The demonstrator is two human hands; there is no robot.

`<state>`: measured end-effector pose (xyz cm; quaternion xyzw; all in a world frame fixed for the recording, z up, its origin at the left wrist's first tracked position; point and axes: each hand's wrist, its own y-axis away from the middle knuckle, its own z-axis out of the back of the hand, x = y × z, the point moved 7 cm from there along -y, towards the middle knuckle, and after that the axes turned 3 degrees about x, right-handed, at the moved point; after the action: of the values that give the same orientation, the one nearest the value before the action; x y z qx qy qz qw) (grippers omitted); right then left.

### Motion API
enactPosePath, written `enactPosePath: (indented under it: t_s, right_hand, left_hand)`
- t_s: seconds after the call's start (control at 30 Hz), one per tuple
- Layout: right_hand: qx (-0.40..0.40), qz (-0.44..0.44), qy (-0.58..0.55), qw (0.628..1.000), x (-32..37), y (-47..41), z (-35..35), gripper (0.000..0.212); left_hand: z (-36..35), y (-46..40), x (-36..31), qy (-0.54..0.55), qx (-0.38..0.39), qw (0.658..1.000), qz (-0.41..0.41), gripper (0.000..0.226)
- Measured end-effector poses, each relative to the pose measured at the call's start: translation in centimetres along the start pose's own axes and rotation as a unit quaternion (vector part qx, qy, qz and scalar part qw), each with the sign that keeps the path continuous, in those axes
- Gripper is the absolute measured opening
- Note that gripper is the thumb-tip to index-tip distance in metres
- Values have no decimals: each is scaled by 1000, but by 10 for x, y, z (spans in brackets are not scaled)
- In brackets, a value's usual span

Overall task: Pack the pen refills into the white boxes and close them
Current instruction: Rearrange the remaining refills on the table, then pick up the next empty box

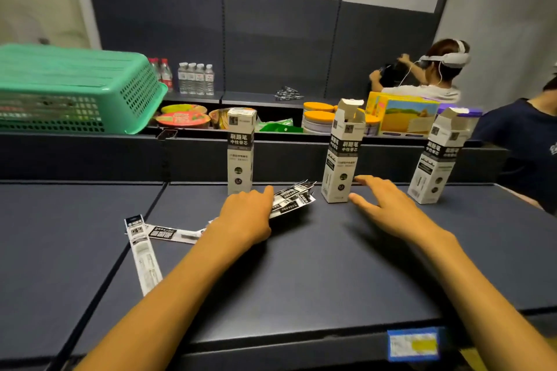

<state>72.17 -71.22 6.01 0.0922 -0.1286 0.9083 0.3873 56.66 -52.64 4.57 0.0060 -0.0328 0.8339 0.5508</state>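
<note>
- Our dark surface (331, 265) carries three upright white boxes: the left box (240, 153) closed, the middle box (342, 153) and right box (437, 156) with flaps up.
- Our left hand (245, 214) curls over a bundle of pen refills (294, 197) between the left and middle boxes.
- Our right hand (385, 205) lies spread, fingers beside the middle box.
- Two loose refills (144, 250) lie left.

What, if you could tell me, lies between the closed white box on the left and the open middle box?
In the head view, a bundle of pen refills lies between the closed box and the open middle box, gripped by the left hand.
</note>
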Motion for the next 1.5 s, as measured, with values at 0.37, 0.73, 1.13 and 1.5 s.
enactPosePath:
  t_s: [0.37, 0.73, 1.13, 1.5]
  right_hand:
    - [16, 102, -17, 995, -42, -35, 9, 56]
    - [8, 147, -39, 988, -60, -32, 18, 55]
    - [-12, 128, -44, 991, -39, -46, 30, 58]
    - [-22, 106, -53, 993, -54, -48, 22, 61]
  left_hand:
    - [-11, -13, -29, 41, 56, 988, 137, 71]
    - [-17, -6, -49, 89, 81, 972, 201, 128]
    - [25, -43, -56, 227, -98, 966, 69, 92]
    - [23, -121, -83, 411, -130, 902, 7, 80]
